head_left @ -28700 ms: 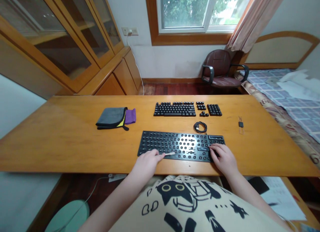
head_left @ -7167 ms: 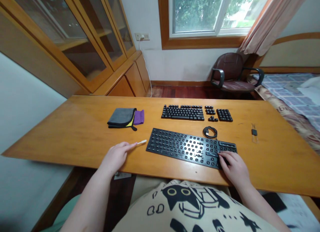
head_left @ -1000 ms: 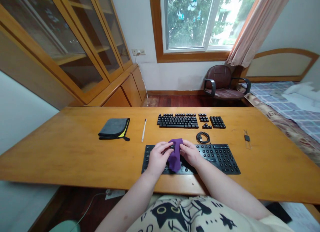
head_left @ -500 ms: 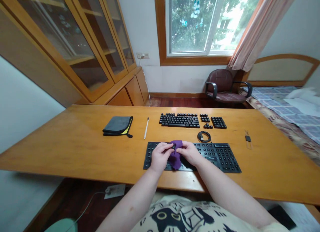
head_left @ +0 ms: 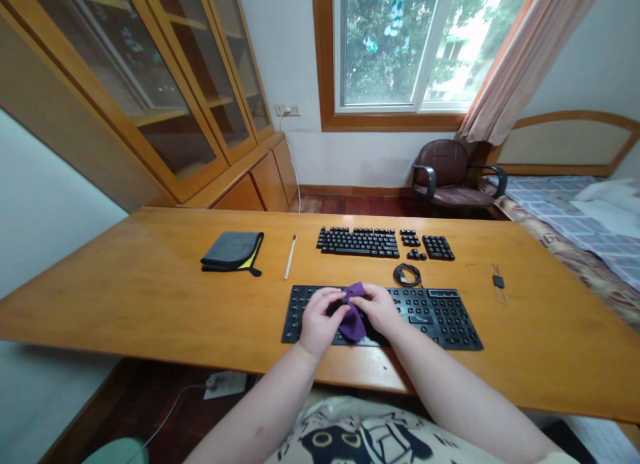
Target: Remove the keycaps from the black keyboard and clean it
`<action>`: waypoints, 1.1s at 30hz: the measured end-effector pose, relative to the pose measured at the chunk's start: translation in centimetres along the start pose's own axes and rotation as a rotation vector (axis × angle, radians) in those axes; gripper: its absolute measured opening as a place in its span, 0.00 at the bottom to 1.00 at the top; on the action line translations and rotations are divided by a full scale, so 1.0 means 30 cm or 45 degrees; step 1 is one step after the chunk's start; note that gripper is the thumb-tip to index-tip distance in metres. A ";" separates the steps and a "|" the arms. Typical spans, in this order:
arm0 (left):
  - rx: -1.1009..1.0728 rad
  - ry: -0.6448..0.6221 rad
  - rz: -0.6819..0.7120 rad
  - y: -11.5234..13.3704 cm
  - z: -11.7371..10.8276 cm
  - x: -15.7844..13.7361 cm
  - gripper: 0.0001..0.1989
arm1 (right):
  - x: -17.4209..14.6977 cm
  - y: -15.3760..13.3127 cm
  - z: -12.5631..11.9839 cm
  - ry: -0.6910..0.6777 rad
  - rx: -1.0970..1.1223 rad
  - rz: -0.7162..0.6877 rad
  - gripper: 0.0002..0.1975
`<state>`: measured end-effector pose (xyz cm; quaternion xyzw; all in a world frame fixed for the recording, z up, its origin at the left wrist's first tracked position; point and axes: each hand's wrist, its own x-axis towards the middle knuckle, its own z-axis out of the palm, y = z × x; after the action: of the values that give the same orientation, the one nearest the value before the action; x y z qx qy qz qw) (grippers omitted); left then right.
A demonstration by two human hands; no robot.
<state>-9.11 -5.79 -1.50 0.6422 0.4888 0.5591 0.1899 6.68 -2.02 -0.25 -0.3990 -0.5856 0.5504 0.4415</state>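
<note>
A purple cloth (head_left: 354, 325) is bunched between my two hands, above the keyboard base (head_left: 440, 321), whose keycaps are off. My right hand (head_left: 380, 307) pinches the cloth with thumb and fingers. Closed in a pinch, my left hand (head_left: 323, 317) meets it at the cloth's left edge, on a small dark piece that looks like a keycap, mostly hidden by fingers and cloth. Behind the base lie the removed black keycaps (head_left: 357, 242), set out in keyboard order, with the number-pad keycaps (head_left: 439, 247) at their right.
A coiled black cable (head_left: 407, 275) lies just behind the base. To the left are a white brush (head_left: 291, 257) and a folded grey cloth (head_left: 230, 251). A wire keycap puller (head_left: 499, 283) rests on the right of the wooden desk (head_left: 125, 284).
My hands stay over the keyboard base; the fingers have shifted slightly on the purple cloth, and the left fingers arch a little more. The view has moved slightly.
</note>
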 end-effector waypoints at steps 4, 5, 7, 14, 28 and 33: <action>-0.085 -0.023 -0.042 -0.003 -0.009 -0.007 0.09 | 0.002 -0.004 -0.006 -0.063 0.064 0.054 0.10; -0.105 -0.031 -0.066 -0.004 -0.010 -0.009 0.09 | 0.003 -0.003 -0.006 -0.057 0.099 0.073 0.11; -0.145 -0.043 -0.118 -0.007 -0.009 -0.011 0.10 | 0.006 -0.001 -0.004 -0.033 0.150 0.105 0.12; -0.145 -0.070 -0.111 -0.002 -0.012 -0.005 0.10 | 0.002 0.004 0.003 -0.031 0.162 0.115 0.14; -0.386 0.108 -0.451 0.012 0.007 0.001 0.07 | 0.002 0.003 -0.002 -0.108 -0.049 -0.029 0.11; -0.360 0.091 -0.396 0.005 0.007 -0.005 0.05 | -0.002 0.000 -0.006 -0.078 -0.141 -0.091 0.08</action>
<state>-8.85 -5.92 -1.50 0.5060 0.5049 0.6085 0.3448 6.86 -2.02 -0.26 -0.3847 -0.6422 0.5130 0.4200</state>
